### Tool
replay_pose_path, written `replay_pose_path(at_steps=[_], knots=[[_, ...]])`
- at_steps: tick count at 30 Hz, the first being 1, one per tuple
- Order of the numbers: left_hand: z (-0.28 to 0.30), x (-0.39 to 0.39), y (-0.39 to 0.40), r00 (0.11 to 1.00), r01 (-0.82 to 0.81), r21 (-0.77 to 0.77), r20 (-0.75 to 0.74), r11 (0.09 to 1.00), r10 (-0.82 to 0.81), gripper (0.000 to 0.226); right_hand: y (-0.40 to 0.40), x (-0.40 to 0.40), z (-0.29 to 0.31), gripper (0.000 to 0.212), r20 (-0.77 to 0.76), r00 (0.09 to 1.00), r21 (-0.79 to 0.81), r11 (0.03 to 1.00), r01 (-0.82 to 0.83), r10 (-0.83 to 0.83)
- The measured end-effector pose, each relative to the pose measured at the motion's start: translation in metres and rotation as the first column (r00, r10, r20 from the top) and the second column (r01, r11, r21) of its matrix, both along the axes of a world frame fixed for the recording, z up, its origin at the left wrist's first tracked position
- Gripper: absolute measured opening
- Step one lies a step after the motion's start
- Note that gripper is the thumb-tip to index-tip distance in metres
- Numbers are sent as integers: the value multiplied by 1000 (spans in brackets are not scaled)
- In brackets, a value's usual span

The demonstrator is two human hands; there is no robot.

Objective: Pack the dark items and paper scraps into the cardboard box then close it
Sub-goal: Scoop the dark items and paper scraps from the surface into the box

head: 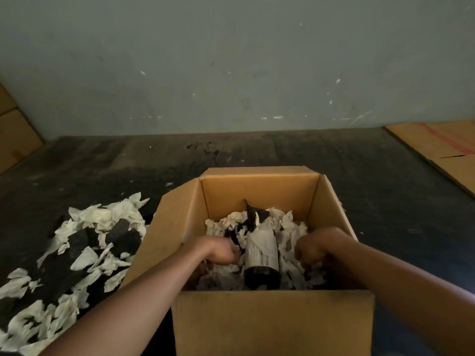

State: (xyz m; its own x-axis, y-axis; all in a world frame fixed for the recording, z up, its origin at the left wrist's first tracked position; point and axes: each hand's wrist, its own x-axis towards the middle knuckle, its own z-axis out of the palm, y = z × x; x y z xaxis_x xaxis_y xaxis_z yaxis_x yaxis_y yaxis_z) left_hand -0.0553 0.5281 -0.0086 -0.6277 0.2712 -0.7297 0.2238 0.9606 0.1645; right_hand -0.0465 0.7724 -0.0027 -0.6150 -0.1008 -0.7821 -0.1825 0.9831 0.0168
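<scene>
An open cardboard box [259,194] stands on the dark floor with its flaps up. Inside lies a dark bottle [262,263] with a pale label, bedded in white paper scraps [290,227] and a dark torn piece [253,214]. Both my hands are inside the box, one on each side of the bottle. My left hand [221,250] is curled down into the scraps left of the bottle. On the bottle's other side my right hand [316,246] is curled into the scraps. What the fingers hold is hidden.
A heap of white paper scraps [102,217] mixed with dark lumps [123,235] lies on the floor left of the box. Flattened cardboard [442,147] lies at the far right, more cardboard [15,134] leans at the far left. A grey-green wall closes the back.
</scene>
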Motion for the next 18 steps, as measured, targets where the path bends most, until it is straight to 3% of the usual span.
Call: replay_pose_path(at_steps=[3,6,9,11,13,14,16,18], knots=[[-7,-13,0,998,10,-82,-57,997,-14,46,-2,-15,-8,46,-21,1000,80,997,1,1],[-13,-30,3,994,-58,-107,-100,993,48,37,-7,-45,-5,41,-168,984,-29,998,53,-58],[-15,-47,8,924,-239,120,-277,964,264,41,-15,-71,-15,42,-367,907,-266,958,110,-206],[-17,-49,11,874,-275,305,-315,912,369,62,-26,-77,-27,58,-339,917,-386,920,70,-212],[-21,-49,15,890,-178,370,-334,912,310,77,-36,-81,-41,64,-298,941,-438,899,14,-159],[-25,-51,18,914,-98,332,-343,938,217,77,-36,-85,-51,60,-285,949,-419,908,0,-131],[-34,-56,19,944,61,104,-330,993,-24,68,-35,-86,-60,48,-255,957,-399,917,23,-135],[-36,-62,16,963,87,-112,-245,990,-113,60,-27,-85,-50,31,-307,928,-364,927,91,-212]])
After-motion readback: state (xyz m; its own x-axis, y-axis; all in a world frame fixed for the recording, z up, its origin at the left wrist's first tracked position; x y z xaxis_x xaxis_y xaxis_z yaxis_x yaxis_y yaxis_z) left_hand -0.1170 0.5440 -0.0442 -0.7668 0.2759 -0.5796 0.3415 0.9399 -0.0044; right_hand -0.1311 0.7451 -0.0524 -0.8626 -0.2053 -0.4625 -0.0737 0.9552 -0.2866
